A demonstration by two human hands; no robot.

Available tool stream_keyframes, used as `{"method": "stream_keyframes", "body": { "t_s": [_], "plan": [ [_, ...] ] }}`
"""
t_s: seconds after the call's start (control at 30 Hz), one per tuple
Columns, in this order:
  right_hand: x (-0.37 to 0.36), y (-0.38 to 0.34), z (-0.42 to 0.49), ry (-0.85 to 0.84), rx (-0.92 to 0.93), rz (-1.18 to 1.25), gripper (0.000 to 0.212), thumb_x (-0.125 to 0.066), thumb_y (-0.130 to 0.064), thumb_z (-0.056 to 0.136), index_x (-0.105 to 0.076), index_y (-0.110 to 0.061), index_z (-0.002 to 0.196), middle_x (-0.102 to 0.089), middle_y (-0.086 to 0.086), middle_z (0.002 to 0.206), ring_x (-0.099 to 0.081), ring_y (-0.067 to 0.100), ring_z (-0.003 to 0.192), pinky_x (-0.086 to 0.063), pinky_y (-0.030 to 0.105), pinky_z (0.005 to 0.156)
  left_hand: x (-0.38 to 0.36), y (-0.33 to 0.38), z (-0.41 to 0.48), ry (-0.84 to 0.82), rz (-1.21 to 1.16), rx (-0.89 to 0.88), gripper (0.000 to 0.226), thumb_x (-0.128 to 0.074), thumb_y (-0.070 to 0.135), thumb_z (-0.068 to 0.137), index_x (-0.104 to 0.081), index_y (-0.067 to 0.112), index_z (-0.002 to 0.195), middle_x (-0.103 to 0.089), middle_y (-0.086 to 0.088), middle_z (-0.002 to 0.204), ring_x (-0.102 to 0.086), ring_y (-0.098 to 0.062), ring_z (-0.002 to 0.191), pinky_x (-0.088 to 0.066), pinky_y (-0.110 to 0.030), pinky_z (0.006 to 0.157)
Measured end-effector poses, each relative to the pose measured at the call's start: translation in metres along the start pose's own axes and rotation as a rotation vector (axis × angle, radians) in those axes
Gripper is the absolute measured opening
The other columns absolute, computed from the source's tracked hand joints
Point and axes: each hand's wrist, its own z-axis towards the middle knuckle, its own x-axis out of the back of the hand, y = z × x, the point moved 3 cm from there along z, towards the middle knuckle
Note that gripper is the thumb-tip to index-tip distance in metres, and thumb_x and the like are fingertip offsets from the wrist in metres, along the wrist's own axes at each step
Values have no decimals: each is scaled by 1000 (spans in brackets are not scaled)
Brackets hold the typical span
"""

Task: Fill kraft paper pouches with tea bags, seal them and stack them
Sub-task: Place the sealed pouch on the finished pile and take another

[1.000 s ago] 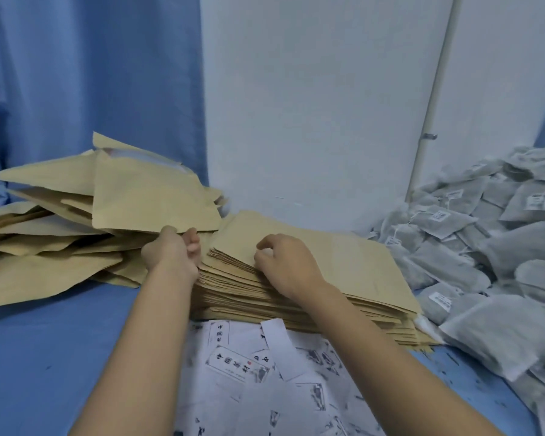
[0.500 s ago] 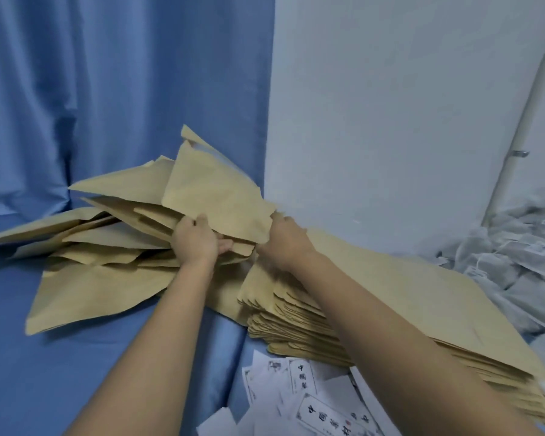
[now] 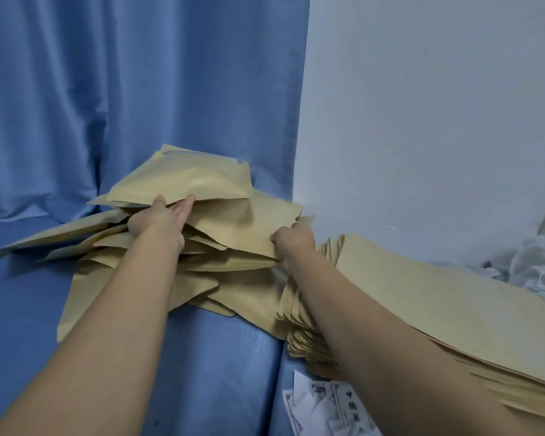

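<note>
- A puffed kraft top pouch crowns the loose heap at the far side of the desk, close to the corner where curtain meets wall.
- The left hand reaches up to its near edge with fingers straight and close together. The tips lie against that edge and nothing is gripped.
- Directly under it sits a flatter lower pouch, slanting down toward the right.
- The right hand is at that pouch's near right corner, fingers curled in and pinching the corner. The pouch spreads away to the left of the knuckles.
- The two hands are well apart, one on each side of the lower pouch.
- Below and to the left of both, the loose heap of kraft pouches fans out at all angles, with some corners hanging toward the near edge.
- Just beside the right wrist begins a neat stack of flat kraft pouches, running off toward the right edge. The right forearm lies across its left end.
- Printed paper slips are scattered at the near edge, partly under that forearm.
- Grey-white tea bags show blurred at the far right.
- The desk is covered in blue cloth.
- A blue curtain hangs behind on the left, and a white wall stands on the right.
</note>
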Motion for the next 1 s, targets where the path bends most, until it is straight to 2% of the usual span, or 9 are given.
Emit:
{"method": "stream_keyframes", "body": {
  "t_s": [0.07, 0.17, 0.27, 0.37, 0.43, 0.57, 0.67, 0.8, 1.0],
  "plan": [
    [-1, -1, 3, -5, 14, -46, 32, -53, -6, 90, -53, 4, 120, -57, 16, 122, -55, 31, 108, -42, 28, 77, 6, 0, -5, 108, -123, 25, 15, -59, 9, 92, -51, 3, 81, -66, -11, 98, -70, -23, 86, -59, -28, 69],
    [-13, -13, -1, -81, 135, -97, 5, -56, -6, 89, -55, -2, 90, -56, 13, 101, -51, 24, 93, -37, 25, 73, 11, -9, -10, 207, -139, -4, 17, -65, 4, 87, -52, 4, 76, -58, -5, 75, -69, -15, 70, -58, -21, 62],
    [-23, -19, -11, -200, 222, -120, 26, -58, -15, 93, -59, -1, 116, -54, 14, 120, -49, 29, 115, -39, 30, 95, 15, -18, -10, 265, -34, -171, 21, -58, 2, 90, -58, -3, 111, -61, -3, 80, -62, -7, 59, -53, -14, 57],
    [-29, -17, -16, -374, 224, -257, 47, -41, -28, 101, -40, 0, 138, -36, 13, 144, -32, 30, 136, -26, 36, 112, 13, -23, -18, 268, 167, -365, 38, -52, 3, 92, -51, 3, 130, -57, -6, 124, -67, -14, 85, -56, -19, 70],
    [-25, -16, -18, -391, 233, -250, 42, -31, -25, 102, -43, 2, 132, -36, 12, 142, -25, 30, 140, -23, 41, 114, 8, -27, -29, 221, 261, -463, 36, -50, 4, 92, -55, 10, 127, -49, -6, 136, -65, -21, 99, -55, -27, 82],
    [-3, -18, -25, -285, 255, -269, 27, -32, -17, 100, -55, -5, 107, -43, 19, 132, -41, 31, 123, -35, 34, 97, -6, -35, -67, 119, 383, -589, 19, -50, 2, 88, -63, 11, 99, -64, -7, 104, -65, -23, 91, -48, -20, 77],
    [33, -24, -41, -217, 345, -172, 26, -40, -8, 92, -58, -6, 73, -49, 9, 81, -45, 22, 80, -38, 30, 72, -15, -49, -99, -2, 342, -508, 17, -49, -1, 87, -59, 12, 88, -65, -9, 87, -63, -12, 68, -46, -22, 68],
    [105, -13, -65, -104, 480, -407, 34, -49, -9, 90, -62, -5, 121, -63, 6, 122, -54, 22, 115, -37, 19, 94, -21, -81, -151, -134, 307, -339, 19, -49, 0, 87, -58, 17, 82, -65, -2, 80, -58, -6, 56, -42, -15, 53],
    [190, 47, -102, -171, 424, -1080, 60, -40, -56, 94, -49, -6, 125, -54, 16, 128, -48, 31, 119, -38, 39, 94, -13, -139, -234, -116, 192, -85, 12, -46, 4, 90, -57, 10, 90, -65, -2, 74, -55, -9, 51, -42, -16, 48]
  ]
}}
